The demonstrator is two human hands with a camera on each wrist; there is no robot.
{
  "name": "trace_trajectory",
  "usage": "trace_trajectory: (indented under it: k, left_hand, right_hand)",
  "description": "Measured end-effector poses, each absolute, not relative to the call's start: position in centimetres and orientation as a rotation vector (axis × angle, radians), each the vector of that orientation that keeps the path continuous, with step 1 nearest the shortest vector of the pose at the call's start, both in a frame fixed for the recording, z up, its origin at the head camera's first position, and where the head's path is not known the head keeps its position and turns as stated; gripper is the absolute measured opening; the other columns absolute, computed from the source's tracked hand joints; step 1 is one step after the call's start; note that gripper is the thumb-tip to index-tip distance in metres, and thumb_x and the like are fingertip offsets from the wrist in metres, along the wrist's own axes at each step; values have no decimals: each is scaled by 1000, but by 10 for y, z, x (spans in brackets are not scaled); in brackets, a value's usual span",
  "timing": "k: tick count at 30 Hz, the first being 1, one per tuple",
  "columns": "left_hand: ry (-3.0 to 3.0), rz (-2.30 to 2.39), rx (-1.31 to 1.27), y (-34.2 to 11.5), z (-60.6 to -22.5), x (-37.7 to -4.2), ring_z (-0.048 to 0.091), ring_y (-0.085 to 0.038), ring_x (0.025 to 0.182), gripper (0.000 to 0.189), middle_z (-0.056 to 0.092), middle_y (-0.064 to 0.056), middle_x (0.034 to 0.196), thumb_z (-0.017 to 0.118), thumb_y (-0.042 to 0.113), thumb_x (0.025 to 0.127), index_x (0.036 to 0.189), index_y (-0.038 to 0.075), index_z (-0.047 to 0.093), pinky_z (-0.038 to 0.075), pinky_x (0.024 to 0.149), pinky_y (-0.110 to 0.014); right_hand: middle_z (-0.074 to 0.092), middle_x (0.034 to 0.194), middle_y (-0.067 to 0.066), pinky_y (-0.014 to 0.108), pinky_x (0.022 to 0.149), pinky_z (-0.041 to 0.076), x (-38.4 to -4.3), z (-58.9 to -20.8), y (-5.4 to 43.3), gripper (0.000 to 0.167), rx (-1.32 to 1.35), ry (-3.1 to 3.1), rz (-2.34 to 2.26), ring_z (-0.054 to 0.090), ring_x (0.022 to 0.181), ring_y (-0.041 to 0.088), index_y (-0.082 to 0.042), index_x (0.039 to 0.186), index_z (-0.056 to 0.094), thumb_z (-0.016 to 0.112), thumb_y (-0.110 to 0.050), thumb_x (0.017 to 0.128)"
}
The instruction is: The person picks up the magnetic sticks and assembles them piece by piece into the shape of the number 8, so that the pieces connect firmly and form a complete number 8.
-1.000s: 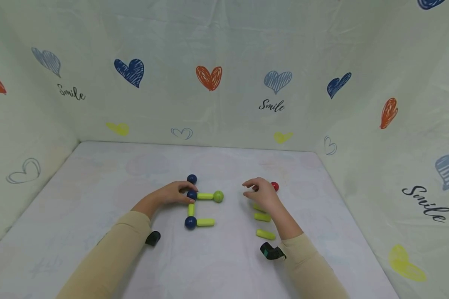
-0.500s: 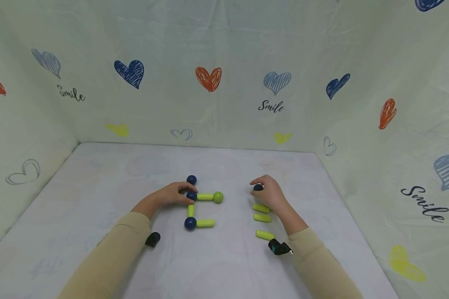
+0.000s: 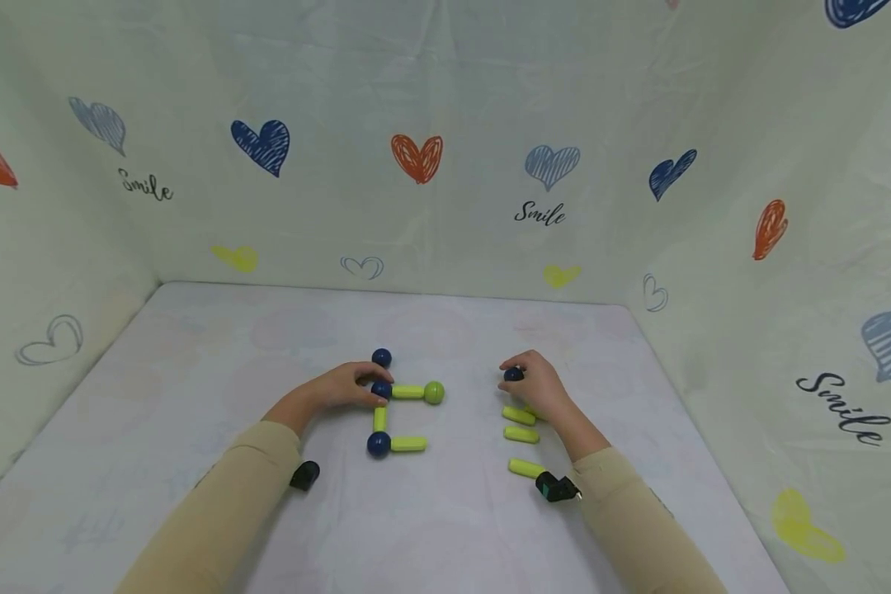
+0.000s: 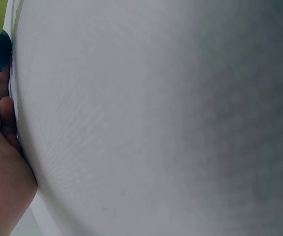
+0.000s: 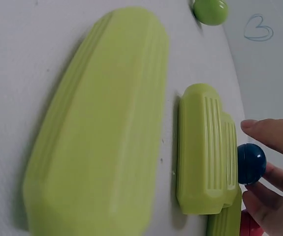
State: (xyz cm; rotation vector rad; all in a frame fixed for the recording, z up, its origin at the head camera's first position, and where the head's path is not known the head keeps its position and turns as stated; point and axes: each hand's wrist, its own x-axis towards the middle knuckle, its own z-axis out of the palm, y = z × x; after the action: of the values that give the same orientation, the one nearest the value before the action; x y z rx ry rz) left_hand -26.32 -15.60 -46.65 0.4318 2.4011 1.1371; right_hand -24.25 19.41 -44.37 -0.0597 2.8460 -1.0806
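Note:
My left hand [image 3: 344,384] grips a blue ball [image 3: 381,388] of a ball-and-stick construction, thumb and index finger bent round it. A green stick [image 3: 407,392] joins that ball to a green ball [image 3: 434,392]; another green stick [image 3: 380,419] leads to a nearer blue ball [image 3: 379,445], from which one more stick [image 3: 409,444] sticks out. My right hand [image 3: 539,384] reaches round a loose blue ball [image 5: 252,163], fingers loosely bent. In the right wrist view the thumb [image 5: 274,133] stands apart from that ball. A red ball [image 5: 249,225] peeks out beside the fingers.
Several loose green sticks [image 3: 520,434] lie in a column nearer than my right hand. A separate blue ball [image 3: 382,357] sits beyond my left hand. Black wrist cameras [image 3: 557,487] hang below the sleeves. A white cloth printed with hearts walls the table [image 3: 460,520] behind and at the sides.
My right hand has shifted right, so the loose blue ball shows between its fingers and the red ball is hidden in the head view. My left hand stays put.

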Motion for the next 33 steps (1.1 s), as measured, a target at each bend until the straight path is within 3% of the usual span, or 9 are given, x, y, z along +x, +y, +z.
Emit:
trace_trajectory:
  k: [20, 33]
  left_hand:
    - [2414, 1121, 436, -155, -463, -261, 45, -33, 124, 38, 52, -14, 135, 78, 25, 84, 118, 13, 65, 30, 108, -54]
    - [2410, 1127, 427, -155, -463, -262, 37, -39, 134, 38, 48, -17, 141, 79, 25, 84, 119, 14, 66, 25, 110, -54]
  right_hand:
    - [55, 123, 16, 50, 100, 41, -252, -449, 193, 27, -145, 2841, -985, 49, 122, 38, -8, 109, 71, 77, -6, 83]
    - [57, 122, 12, 46, 94, 47, -238, -440, 181, 32, -183, 2797, -1106, 54, 113, 33, -9, 114, 70, 76, -4, 83]
